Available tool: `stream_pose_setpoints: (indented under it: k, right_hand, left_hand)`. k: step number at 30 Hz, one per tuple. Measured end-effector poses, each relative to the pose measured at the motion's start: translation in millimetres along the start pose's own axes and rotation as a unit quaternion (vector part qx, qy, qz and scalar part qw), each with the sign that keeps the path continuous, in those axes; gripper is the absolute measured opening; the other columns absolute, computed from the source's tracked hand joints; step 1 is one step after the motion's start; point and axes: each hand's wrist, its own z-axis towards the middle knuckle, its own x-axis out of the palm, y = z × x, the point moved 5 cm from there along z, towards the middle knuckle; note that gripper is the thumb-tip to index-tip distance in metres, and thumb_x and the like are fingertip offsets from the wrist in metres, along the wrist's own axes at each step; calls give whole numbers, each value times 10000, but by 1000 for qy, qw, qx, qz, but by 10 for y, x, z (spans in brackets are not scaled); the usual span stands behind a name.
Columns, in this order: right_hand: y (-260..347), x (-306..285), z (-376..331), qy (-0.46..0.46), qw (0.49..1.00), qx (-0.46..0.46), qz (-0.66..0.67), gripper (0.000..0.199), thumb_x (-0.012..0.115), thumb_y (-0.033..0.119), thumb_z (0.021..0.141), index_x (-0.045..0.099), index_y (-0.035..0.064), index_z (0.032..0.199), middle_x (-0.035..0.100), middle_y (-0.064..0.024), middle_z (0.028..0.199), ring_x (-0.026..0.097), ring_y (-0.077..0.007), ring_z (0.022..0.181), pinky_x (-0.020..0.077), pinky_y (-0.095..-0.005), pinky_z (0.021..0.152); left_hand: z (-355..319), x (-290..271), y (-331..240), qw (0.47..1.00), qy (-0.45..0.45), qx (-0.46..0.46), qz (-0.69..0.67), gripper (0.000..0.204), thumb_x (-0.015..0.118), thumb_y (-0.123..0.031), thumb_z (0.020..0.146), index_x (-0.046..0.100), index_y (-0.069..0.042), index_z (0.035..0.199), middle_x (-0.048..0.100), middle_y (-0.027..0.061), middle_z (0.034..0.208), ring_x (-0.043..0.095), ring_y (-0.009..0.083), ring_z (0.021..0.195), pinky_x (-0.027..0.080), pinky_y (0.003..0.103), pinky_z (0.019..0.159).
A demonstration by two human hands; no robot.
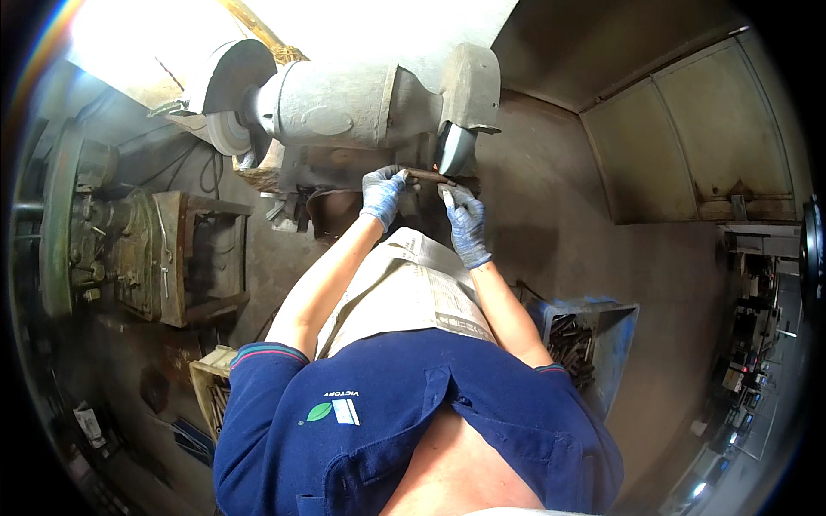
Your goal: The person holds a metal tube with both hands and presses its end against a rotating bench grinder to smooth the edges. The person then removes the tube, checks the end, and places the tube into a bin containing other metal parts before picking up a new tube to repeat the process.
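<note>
A grey bench grinder [340,107] stands before me, its right wheel [458,150] showing below a metal guard. Both my hands wear blue-and-white gloves. Between them lies a thin brown metal rod [428,175], level and close under the right wheel. My left hand [382,191] pinches the rod's left end. At the other end, the fingers of my right hand [465,224] close on it. A tiny orange glow shows where rod and wheel meet; the exact contact is too small to make out.
The grinder's pale left wheel [227,132] is exposed. A blue-rimmed crate [613,344] of metal rods stands by my right side, and a wooden box [206,378] by my left. Old green machinery [129,249] fills the left. Metal panels [688,142] stand at far right.
</note>
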Motion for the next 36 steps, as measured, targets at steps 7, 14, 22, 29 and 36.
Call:
stream_pose_setpoints:
  k: [7,14,22,29,36]
  right_hand:
    - [288,28,-117,29,981,-138,-135,213,637,-4,795,658,6,1007,630,-121,1067,577,-219,1060,456,-294,907]
    - [1101,-206,-506,77,949,-244,-185,464,724,215,733,605,22,1138,563,-181,1178,520,-323,1148,420,-381,965]
    - [1388,-247,-612,107,924,-312,-194,475,714,317,758,615,19,1115,558,-185,1182,565,-332,1089,461,-390,917]
    - [1238,-315,-583,59,945,-271,-174,446,689,280,789,603,16,1138,546,-171,1192,559,-309,1099,437,-366,946]
    - [836,-349,-493,17,985,-127,-113,284,666,39,773,646,-4,1053,598,-154,1134,538,-277,1121,422,-341,956]
  left_hand:
    - [-83,-118,-74,997,49,63,-3,98,556,-37,880,613,27,927,656,106,802,634,152,676,530,260,634]
    - [-633,-73,-302,977,188,44,-90,158,591,-57,868,586,46,988,642,141,918,655,221,789,553,343,738]
    - [-874,88,-590,970,219,-6,-107,183,614,-181,868,576,-2,861,618,80,699,635,156,665,545,302,600]
    - [-761,117,-446,981,182,65,-8,115,639,-97,841,603,12,852,611,51,743,589,111,653,531,275,630]
    - [-626,167,-356,979,176,87,53,137,633,-49,837,619,33,946,637,43,818,586,88,694,514,235,633]
